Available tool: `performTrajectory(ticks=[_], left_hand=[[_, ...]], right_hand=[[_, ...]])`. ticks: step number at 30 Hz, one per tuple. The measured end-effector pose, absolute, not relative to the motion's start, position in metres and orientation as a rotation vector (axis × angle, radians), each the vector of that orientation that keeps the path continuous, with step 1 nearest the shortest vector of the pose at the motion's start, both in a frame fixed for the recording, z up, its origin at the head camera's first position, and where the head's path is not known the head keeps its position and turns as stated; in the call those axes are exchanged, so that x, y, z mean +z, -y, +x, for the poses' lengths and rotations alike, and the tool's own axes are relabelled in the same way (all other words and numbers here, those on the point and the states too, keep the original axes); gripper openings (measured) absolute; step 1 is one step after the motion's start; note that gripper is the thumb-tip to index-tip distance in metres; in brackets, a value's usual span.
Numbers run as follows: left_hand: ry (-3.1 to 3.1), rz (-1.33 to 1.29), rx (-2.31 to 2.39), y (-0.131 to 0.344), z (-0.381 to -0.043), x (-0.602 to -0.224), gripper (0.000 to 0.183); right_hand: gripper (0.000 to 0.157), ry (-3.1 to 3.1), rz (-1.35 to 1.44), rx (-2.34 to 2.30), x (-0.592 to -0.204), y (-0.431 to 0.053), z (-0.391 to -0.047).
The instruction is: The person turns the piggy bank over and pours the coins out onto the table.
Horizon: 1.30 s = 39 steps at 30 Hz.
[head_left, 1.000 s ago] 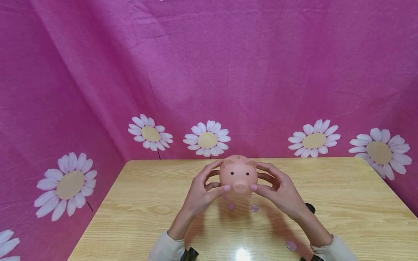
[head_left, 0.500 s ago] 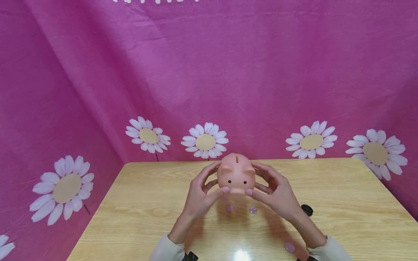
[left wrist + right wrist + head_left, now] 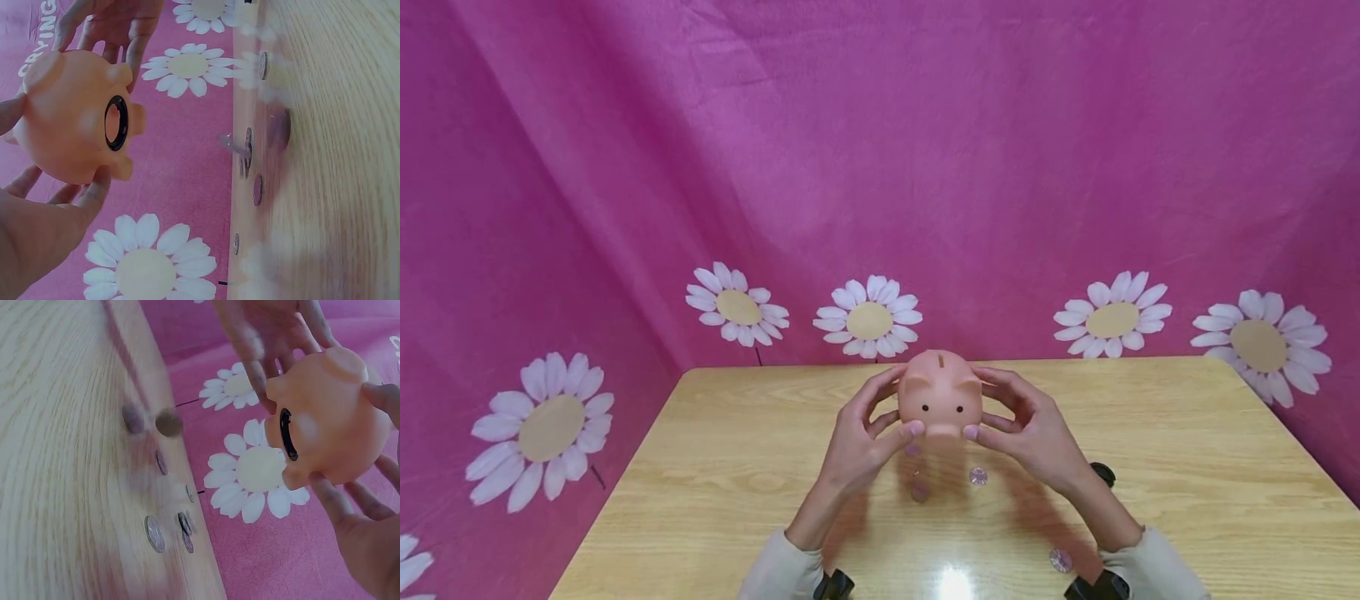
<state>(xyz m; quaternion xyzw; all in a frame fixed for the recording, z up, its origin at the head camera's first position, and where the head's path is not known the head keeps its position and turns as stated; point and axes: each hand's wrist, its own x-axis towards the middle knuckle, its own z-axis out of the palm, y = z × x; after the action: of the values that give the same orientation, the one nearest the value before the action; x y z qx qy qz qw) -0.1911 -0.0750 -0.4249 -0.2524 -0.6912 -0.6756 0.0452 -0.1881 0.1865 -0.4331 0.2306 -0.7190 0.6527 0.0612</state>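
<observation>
A pink piggy bank [image 3: 940, 392] is held up over the table, snout toward me and coin slot on top. My left hand [image 3: 867, 442] grips one side of it, thumb beside the snout. On the other side my right hand [image 3: 1033, 437] grips it the same way. Both wrist views show a black-rimmed round hole [image 3: 116, 123] in its belly, facing the tabletop. Beneath it, coins lie on the wood, one silver coin [image 3: 155, 534] among them. A blurred coin [image 3: 169, 422] shows near the others.
The light wooden table [image 3: 715, 483] has a pink daisy-patterned cloth [image 3: 985, 167] behind and beside it. A round black plug [image 3: 1102, 474] lies by my right forearm. One coin [image 3: 1060, 560] rests nearer me, beside the right wrist's black strap [image 3: 1097, 586].
The piggy bank has tipped so its slot shows more on top, then tilted slightly back. A blurred coin now shows below its left side. Both hands keep their grip.
</observation>
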Motion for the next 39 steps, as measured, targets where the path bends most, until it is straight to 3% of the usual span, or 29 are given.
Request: performTrajectory(ticks=[14, 21, 25, 39], left_hand=[[2.224, -0.764, -2.051, 0.077, -0.192, -0.425, 0.071], [2.331, -0.579, -1.95, 0.077, -0.19, -0.425, 0.056], [2.39, -0.489, -1.97, 0.075, -0.191, -0.427, 0.052], [2.616, -0.28, -1.971, 0.072, -0.192, -0.432, 0.059]], right_hand=[[0.051, 2.363, 0.48, 1.951, -0.422, -0.187, -0.178], [0.057, 2.412, 0.624, 1.971, -0.424, -0.192, -0.181], [0.055, 2.475, 0.557, 1.971, -0.428, -0.191, -0.183], [0.054, 2.618, 0.358, 2.114, -0.429, -0.184, -0.182]])
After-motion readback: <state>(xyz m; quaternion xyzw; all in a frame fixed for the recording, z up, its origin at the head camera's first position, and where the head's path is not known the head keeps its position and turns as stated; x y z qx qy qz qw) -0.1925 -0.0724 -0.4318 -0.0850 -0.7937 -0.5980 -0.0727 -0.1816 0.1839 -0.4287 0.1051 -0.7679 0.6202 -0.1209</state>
